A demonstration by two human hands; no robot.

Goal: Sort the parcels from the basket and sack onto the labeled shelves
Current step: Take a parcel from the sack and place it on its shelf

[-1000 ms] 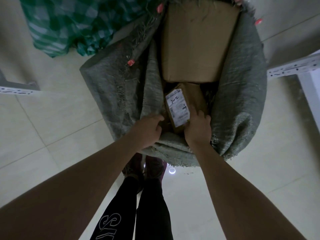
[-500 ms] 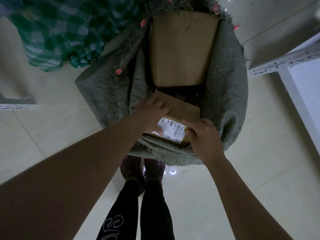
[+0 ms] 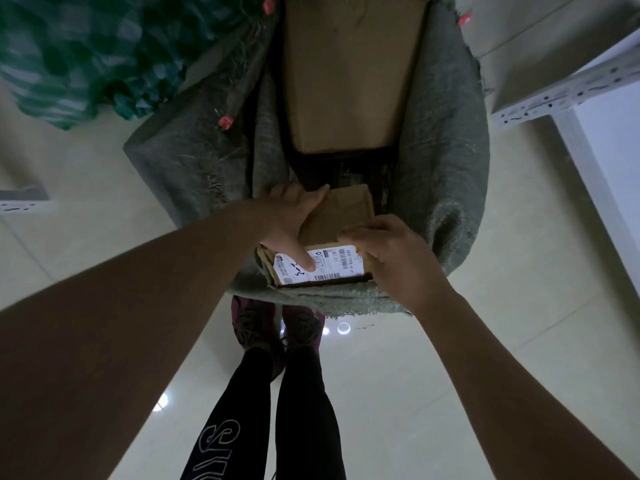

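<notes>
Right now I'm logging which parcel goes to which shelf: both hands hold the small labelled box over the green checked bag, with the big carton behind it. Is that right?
Not quite. The head view shows both hands, left hand and right hand, holding the small labelled box over the grey woven sack, not the green checked bag, which lies off to the left. The big carton does sit behind it, inside the sack.

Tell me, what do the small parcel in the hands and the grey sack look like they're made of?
The small parcel looks like plain brown corrugated cardboard: matte, creased, with a glossy white paper label. The grey sack seems coarse woven fabric, maybe plastic fibre or burlap: visible weave, frayed threads along its rim.
</notes>
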